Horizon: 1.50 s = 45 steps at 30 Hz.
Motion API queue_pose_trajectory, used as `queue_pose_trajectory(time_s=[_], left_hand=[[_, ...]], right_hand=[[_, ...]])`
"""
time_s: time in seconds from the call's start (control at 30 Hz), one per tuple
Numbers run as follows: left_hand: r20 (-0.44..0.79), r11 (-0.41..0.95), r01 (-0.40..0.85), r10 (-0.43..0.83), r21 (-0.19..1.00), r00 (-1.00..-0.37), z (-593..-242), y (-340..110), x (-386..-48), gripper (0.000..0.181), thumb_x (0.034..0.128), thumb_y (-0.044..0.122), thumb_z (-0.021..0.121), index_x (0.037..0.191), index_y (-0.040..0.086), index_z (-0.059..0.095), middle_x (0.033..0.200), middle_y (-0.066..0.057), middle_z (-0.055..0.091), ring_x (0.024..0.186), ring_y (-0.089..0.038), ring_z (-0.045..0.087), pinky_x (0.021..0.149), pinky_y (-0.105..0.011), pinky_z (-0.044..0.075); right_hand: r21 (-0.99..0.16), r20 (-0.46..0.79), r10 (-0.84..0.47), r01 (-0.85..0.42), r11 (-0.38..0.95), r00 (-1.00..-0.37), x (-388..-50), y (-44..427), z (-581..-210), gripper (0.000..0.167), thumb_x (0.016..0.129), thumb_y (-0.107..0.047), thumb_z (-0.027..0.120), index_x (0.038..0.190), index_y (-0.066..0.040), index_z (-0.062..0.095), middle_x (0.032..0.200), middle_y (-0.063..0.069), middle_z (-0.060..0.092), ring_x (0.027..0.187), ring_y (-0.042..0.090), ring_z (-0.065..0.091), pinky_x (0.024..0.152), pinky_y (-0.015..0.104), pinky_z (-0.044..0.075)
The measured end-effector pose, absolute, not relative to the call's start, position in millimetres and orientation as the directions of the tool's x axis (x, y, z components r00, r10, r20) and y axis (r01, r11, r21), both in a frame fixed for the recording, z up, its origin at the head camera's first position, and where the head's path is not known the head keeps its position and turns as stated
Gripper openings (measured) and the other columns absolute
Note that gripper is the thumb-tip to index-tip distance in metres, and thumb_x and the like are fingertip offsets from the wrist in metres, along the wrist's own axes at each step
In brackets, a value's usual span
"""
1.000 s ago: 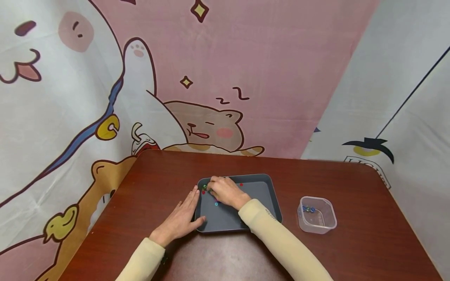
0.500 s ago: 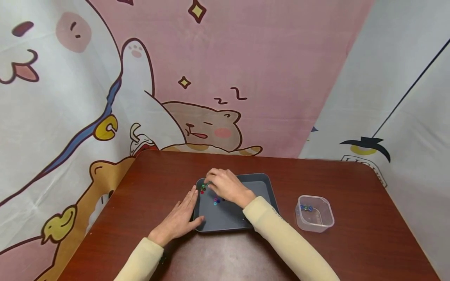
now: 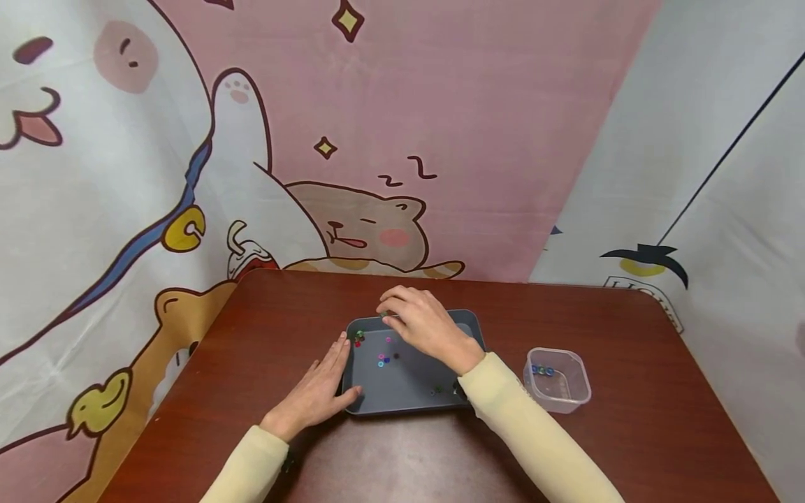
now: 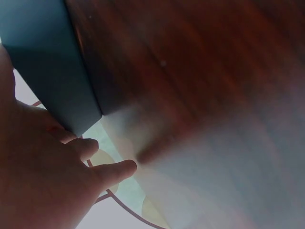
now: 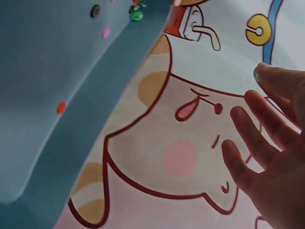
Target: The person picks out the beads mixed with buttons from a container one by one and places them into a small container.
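My right hand (image 3: 428, 325) is raised over the far side of the grey tray (image 3: 409, 402). Between its thumb and index finger it pinches a small green glass marble (image 5: 257, 75), mostly covered by the fingertips; the other fingers are spread. My left hand (image 3: 314, 395) rests with straight fingers along the tray's left edge, and the left wrist view shows that hand (image 4: 47, 167) against the tray's outer wall (image 4: 52, 71). Green marbles (image 3: 360, 334) sit in the tray's far left corner beside a red button (image 3: 358, 344). Pink, blue and dark buttons (image 3: 386, 360) lie farther in.
A clear plastic box (image 3: 569, 405) with a row of bluish marbles (image 3: 543, 371) stands right of the tray on the brown table (image 3: 654, 391). A cartoon-printed cloth (image 3: 503, 140) hangs behind the table. Small dark pieces lie near the tray's front right.
My right hand has risen from the tray's far left corner and moved right, carrying the green marble. The left hand stays at the tray's edge. The head view has shifted slightly.
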<state>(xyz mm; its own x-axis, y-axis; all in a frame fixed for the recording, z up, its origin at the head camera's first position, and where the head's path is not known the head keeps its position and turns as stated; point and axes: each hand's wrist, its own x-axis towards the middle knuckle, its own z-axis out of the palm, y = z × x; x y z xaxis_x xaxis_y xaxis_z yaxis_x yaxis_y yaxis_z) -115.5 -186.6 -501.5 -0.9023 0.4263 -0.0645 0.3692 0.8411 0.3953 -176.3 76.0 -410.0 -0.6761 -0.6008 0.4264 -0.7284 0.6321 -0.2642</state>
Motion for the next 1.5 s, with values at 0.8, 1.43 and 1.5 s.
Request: queue_pose_trajectory(time_s=[0.8, 1.43, 1.5], left_hand=[[-0.062, 0.847, 0.366, 0.420, 0.385, -0.906, -503, -190, -114, 0.097, 0.0983, 0.050, 0.066, 0.165, 0.000, 0.016, 0.173, -0.012, 0.004, 0.157, -0.036, 0.017, 0.116, -0.067, 0.028], [-0.050, 0.832, 0.380, 0.435, 0.404, -0.899, -501, -188, -114, 0.096, 0.0987, 0.049, 0.066, 0.164, 0.000, 0.016, 0.173, -0.012, 0.004, 0.157, -0.037, 0.016, 0.117, -0.067, 0.026], [-0.052, 0.833, 0.381, 0.435, 0.401, -0.899, -502, -188, -114, 0.095, 0.0990, 0.049, 0.065, 0.164, 0.000, 0.016, 0.173, -0.011, 0.004, 0.157, -0.036, 0.015, 0.117, -0.067, 0.026]], right_hand=[[-0.198, 0.570, -0.549, -0.751, 0.630, -0.611, -130, 128, -370, 0.017, 0.092, -0.018, 0.081, 0.109, -0.017, 0.078, 0.124, -0.001, 0.069, 0.117, 0.020, 0.064, 0.098, 0.047, 0.049], [-0.306, 0.604, -0.399, -0.664, 0.682, -0.689, -98, 196, -388, 0.026, 0.087, -0.011, 0.083, 0.112, -0.013, 0.077, 0.125, 0.002, 0.069, 0.115, 0.022, 0.064, 0.093, 0.048, 0.049], [-0.317, 0.614, -0.377, -0.653, 0.687, -0.694, -94, 204, -391, 0.028, 0.086, -0.009, 0.084, 0.112, -0.014, 0.077, 0.124, 0.002, 0.069, 0.114, 0.022, 0.064, 0.092, 0.048, 0.049]])
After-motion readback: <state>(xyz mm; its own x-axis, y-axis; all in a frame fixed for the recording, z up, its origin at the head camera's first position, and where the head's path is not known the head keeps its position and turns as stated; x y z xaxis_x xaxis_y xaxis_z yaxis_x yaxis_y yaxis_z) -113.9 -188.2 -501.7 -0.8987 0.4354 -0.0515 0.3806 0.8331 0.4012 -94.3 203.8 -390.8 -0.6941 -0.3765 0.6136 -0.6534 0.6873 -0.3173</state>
